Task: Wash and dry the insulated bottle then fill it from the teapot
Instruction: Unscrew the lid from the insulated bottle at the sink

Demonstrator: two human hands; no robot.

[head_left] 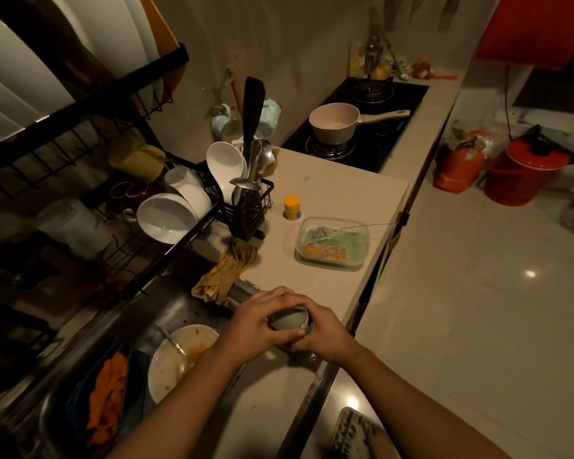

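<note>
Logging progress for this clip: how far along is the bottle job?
Nothing looks finished yet. The left hand and right hand both grip the insulated bottle at the sink edge, its top seemingly closed. The cloth lies untouched beside the sink; I see no teapot. Washing, drying and filling appear left.

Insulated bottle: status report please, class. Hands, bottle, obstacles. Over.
Hands: left hand and right hand both grip bottle. Seen end-on, at sink edge. Nearby dirty bowl, not blocking.
</note>
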